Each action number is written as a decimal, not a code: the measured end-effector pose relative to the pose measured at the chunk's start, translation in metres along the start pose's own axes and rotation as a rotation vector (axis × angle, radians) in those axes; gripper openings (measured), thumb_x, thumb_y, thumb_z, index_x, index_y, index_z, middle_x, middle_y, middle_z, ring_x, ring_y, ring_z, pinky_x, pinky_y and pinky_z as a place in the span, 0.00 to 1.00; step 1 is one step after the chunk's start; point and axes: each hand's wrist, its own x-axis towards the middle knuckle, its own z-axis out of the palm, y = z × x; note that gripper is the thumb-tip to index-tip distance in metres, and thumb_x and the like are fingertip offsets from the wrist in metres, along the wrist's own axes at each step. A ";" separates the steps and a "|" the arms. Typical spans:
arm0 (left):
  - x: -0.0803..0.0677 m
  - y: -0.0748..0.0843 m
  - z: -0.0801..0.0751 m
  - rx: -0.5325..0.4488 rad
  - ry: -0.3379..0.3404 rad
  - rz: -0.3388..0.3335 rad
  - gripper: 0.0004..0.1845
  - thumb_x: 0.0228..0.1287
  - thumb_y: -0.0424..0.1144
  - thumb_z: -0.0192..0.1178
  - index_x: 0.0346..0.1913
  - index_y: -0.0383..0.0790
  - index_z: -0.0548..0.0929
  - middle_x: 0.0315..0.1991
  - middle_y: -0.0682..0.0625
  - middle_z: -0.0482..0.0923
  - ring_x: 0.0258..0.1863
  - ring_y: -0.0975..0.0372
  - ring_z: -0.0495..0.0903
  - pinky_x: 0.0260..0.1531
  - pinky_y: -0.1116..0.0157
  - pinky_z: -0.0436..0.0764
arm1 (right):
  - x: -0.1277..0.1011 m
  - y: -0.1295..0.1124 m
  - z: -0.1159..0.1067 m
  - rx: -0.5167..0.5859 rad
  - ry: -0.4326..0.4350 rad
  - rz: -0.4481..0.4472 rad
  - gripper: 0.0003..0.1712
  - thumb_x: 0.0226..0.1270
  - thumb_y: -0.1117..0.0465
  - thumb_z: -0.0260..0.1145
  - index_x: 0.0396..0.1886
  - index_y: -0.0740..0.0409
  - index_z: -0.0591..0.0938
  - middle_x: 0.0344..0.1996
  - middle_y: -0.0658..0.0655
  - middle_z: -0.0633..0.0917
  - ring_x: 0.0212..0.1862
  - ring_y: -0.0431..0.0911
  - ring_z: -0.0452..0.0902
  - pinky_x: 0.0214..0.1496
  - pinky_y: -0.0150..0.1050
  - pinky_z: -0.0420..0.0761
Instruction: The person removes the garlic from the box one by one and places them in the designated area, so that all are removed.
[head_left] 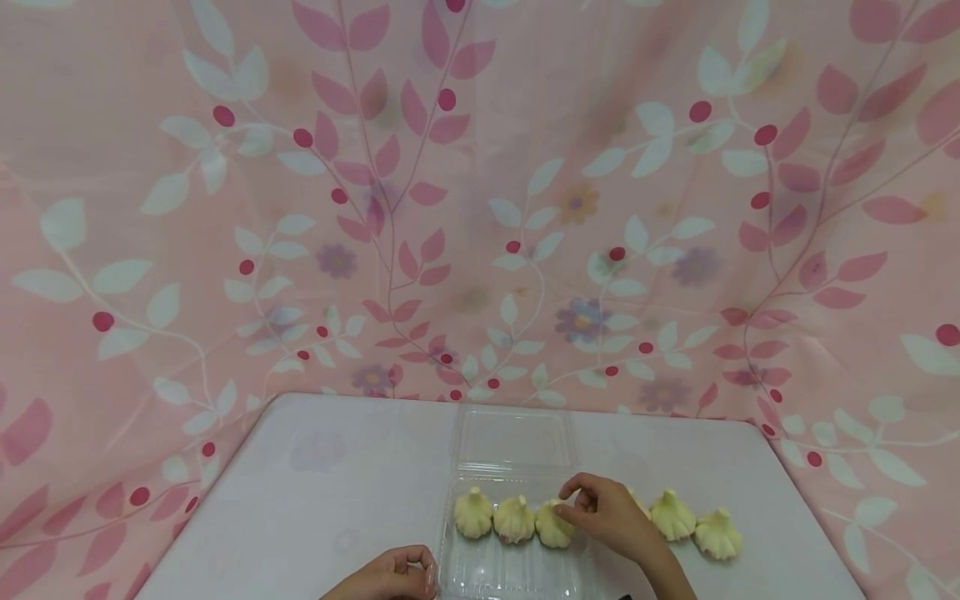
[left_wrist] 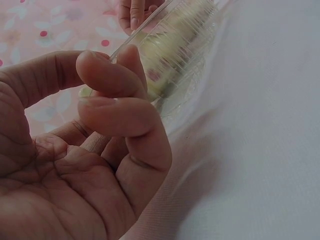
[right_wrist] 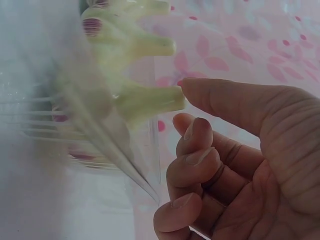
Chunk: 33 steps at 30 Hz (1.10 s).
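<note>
A clear plastic clamshell container [head_left: 517, 575] lies open on the white table [head_left: 322, 492], its lid [head_left: 513, 437] folded back. Three pale yellow garlic-shaped pieces sit in a row inside it: [head_left: 474, 512], [head_left: 514, 518], [head_left: 553, 529]. My right hand [head_left: 573, 504] hovers over the third piece. In the right wrist view its thumb tip [right_wrist: 187, 86] just touches that piece's stem [right_wrist: 150, 102], and the other fingers are loosely curled and apart from it. My left hand [head_left: 408, 567] is curled at the container's front left corner, pinching the rim [left_wrist: 145, 27].
Two more garlic-shaped pieces [head_left: 672, 515] [head_left: 718, 533] lie on the table to the right of the container. Part of another shows behind my right hand. A pink leaf-patterned cloth [head_left: 480, 208] hangs behind and around the table.
</note>
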 end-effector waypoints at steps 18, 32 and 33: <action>-0.002 0.003 0.003 -0.014 0.009 -0.007 0.03 0.62 0.34 0.54 0.38 0.43 0.73 0.24 0.57 0.74 0.21 0.71 0.69 0.23 0.74 0.71 | 0.001 -0.007 0.000 -0.008 -0.021 -0.032 0.12 0.57 0.53 0.69 0.34 0.55 0.80 0.16 0.47 0.75 0.16 0.34 0.64 0.18 0.31 0.68; -0.002 0.002 0.003 -0.009 0.003 -0.012 0.02 0.63 0.34 0.54 0.38 0.44 0.73 0.25 0.57 0.75 0.21 0.71 0.69 0.23 0.74 0.70 | 0.000 -0.006 0.000 -0.018 -0.035 -0.018 0.09 0.58 0.53 0.68 0.33 0.52 0.80 0.16 0.47 0.75 0.17 0.34 0.65 0.18 0.31 0.69; -0.002 0.002 0.003 -0.010 0.001 -0.012 0.02 0.63 0.34 0.53 0.38 0.44 0.74 0.25 0.57 0.75 0.21 0.71 0.69 0.23 0.74 0.70 | 0.000 -0.006 0.000 -0.015 -0.034 -0.014 0.09 0.58 0.53 0.68 0.33 0.53 0.80 0.16 0.47 0.75 0.17 0.34 0.65 0.18 0.31 0.69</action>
